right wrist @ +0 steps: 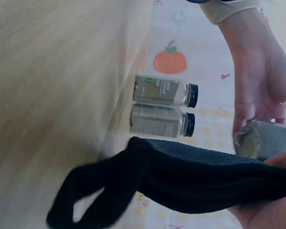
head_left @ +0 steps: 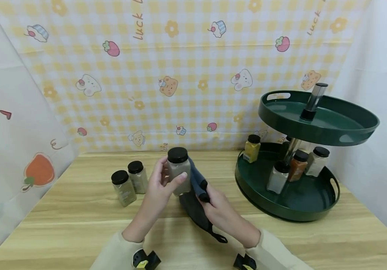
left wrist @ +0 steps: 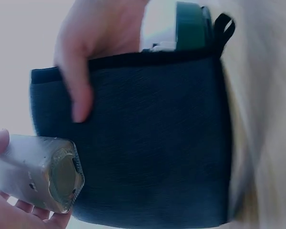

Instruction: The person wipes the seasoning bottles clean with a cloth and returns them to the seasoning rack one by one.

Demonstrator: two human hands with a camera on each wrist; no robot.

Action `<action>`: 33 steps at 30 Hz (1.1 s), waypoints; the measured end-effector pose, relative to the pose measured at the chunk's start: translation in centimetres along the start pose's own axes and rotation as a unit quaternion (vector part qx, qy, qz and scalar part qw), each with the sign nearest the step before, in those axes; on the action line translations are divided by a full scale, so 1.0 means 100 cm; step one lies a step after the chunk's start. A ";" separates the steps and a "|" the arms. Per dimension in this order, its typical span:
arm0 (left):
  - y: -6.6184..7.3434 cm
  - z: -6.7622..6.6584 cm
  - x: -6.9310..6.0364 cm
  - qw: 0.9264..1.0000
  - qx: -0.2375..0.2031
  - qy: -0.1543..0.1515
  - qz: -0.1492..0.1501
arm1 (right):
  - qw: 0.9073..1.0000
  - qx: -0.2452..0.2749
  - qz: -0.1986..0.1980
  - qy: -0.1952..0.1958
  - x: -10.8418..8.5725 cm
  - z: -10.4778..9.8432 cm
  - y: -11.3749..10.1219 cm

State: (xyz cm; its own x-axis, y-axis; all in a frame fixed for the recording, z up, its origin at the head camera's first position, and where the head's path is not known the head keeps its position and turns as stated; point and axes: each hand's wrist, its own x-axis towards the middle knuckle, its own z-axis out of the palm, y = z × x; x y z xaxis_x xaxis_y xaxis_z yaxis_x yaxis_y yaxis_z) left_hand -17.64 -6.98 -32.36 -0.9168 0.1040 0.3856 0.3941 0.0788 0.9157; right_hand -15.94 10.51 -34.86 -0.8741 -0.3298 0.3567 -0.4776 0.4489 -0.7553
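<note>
My left hand (head_left: 161,191) grips a square glass jar (head_left: 179,176) with a black lid, holding it upright above the table; its base faces the camera in the left wrist view. Beside it, my right hand (head_left: 222,210) pinches a dark blue-grey cloth (head_left: 196,213) with black edging and a hanging loop. In the left wrist view the cloth (left wrist: 152,143) spreads wide, with the right thumb lying over its front. The jar (right wrist: 267,139) is close to the cloth (right wrist: 195,176) in the right wrist view; whether they touch I cannot tell.
Two black-lidded jars (head_left: 124,187) (head_left: 138,178) stand side by side on the wooden table (head_left: 78,221), left of my hands. At the right is a green two-tier round stand (head_left: 291,212), with several spice jars on its lower tier. A patterned cloth backdrop (head_left: 193,112) hangs behind.
</note>
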 end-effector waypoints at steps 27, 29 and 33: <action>-0.004 0.003 0.000 1.000 0.009 -0.007 -0.015 | 0.996 0.070 0.052 0.008 -0.003 -0.024 -0.023; -0.003 0.002 0.000 1.000 0.012 -0.005 -0.014 | 0.995 0.076 0.059 -0.011 0.000 -0.023 -0.018; -0.002 0.001 0.000 1.000 0.018 -0.005 -0.009 | 0.993 0.092 0.076 -0.027 0.004 -0.022 -0.012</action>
State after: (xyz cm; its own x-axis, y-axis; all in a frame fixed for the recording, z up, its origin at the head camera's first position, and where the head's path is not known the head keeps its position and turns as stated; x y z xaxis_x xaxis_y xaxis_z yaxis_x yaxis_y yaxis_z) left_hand -17.70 -6.90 -32.50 -0.9233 0.1123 0.3674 0.3794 0.1169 0.9178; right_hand -15.92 11.65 -32.66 -0.9267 -0.3152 0.2045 -0.3114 0.3400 -0.8874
